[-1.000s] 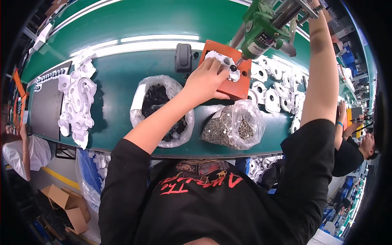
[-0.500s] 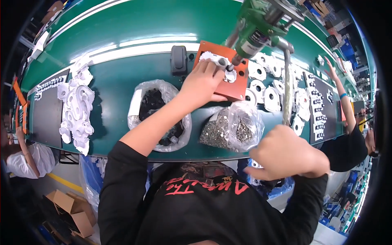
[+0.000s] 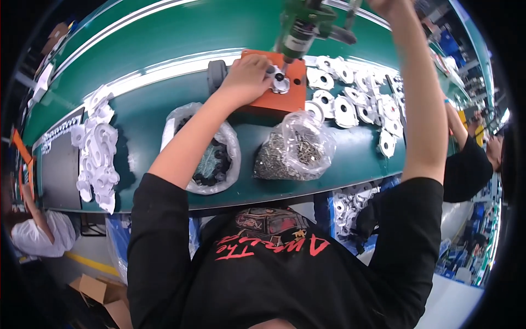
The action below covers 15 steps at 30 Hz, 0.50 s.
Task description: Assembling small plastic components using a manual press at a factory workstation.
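My left hand is closed around the edge of a white molded part, holding it on an orange fixture block. A black round piece sits in the part's opening. Right above it stands the green press, its ram close to the part. My right arm reaches far up past the press; my right hand is cut off by the upper edge, near the press lever, and its fingers are hidden.
Close to me are a plastic bag of small metal pins or screws and a bag of black parts. White molded parts lie in groups at right and left. A dark grey case touches the fixture area. Co-workers sit at both sides.
My right hand has swung from low near my body, on the lever's end, up to the top edge, and the lever has risen. My left hand stays at the white part as the view shifts.
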Available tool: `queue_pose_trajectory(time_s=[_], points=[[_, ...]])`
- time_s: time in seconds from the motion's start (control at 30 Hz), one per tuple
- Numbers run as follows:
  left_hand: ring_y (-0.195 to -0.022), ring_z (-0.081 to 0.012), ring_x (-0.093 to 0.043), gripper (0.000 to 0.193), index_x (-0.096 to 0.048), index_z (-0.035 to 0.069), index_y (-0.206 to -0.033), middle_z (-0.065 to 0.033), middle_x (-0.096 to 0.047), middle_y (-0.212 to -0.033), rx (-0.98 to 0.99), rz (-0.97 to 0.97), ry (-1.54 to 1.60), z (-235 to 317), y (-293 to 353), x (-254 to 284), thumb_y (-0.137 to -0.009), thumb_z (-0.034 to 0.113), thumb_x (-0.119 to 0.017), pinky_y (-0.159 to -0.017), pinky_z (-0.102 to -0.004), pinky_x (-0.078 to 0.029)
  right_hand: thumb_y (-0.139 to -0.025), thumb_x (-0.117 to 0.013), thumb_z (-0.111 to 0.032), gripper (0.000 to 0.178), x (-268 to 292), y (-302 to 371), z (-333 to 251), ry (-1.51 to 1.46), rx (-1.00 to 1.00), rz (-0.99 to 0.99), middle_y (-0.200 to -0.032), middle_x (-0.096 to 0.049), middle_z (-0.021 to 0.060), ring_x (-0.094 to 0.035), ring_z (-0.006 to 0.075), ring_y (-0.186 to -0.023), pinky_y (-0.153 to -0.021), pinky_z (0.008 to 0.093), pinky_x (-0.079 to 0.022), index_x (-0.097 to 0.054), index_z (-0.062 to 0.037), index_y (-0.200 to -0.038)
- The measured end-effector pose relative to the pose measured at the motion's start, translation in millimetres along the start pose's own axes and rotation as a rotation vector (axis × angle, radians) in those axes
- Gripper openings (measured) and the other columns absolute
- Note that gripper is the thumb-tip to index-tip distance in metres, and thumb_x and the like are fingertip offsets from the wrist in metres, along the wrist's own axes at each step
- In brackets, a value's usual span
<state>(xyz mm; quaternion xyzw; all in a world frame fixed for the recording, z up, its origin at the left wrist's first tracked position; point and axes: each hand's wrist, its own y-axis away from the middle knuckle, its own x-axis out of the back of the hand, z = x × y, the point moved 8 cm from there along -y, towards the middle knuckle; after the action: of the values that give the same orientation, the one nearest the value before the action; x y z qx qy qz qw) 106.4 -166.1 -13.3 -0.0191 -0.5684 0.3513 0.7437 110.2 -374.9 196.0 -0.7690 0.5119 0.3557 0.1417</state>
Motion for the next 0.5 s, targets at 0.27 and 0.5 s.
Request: queue_pose_trajectory(time_s=[0.27, 0.5], points=[[-0.102, -0.0316, -0.053, 0.042, -0.051, 0.012, -0.113, -0.0134, -0.057, -0.101, 0.001, -0.167, -0.087, 8.0, -21.8, 33.2, -0.078, 0.033, -0.060, -0.087, -0.0396, -0.041, -0.091, -0.046, -0.021, 0.039, 25.9, 124.5, 38.7, 1.344, 0.536, 0.663, -0.109, -0.061, 0.0073, -0.057, 0.0139, -0.099, -0.085, 0.0258, -0.041, -0.049, -0.0002, -0.124], [-0.085, -0.0290, -0.059, 0.038, -0.055, 0.022, -0.113, -0.0110, -0.056, -0.092, 0.090, -0.159, -0.087, -20.5, -11.2, 46.8, -0.077, 0.033, -0.062, -0.070, -0.0386, -0.048, -0.082, -0.060, -0.019, 0.036, 124.6, 250.5, 161.6, 1.659, 0.253, 1.228, -0.107, -0.060, 0.0131, -0.056, 0.0204, -0.100, -0.087, 0.0318, -0.041, -0.056, -0.0022, -0.114]])
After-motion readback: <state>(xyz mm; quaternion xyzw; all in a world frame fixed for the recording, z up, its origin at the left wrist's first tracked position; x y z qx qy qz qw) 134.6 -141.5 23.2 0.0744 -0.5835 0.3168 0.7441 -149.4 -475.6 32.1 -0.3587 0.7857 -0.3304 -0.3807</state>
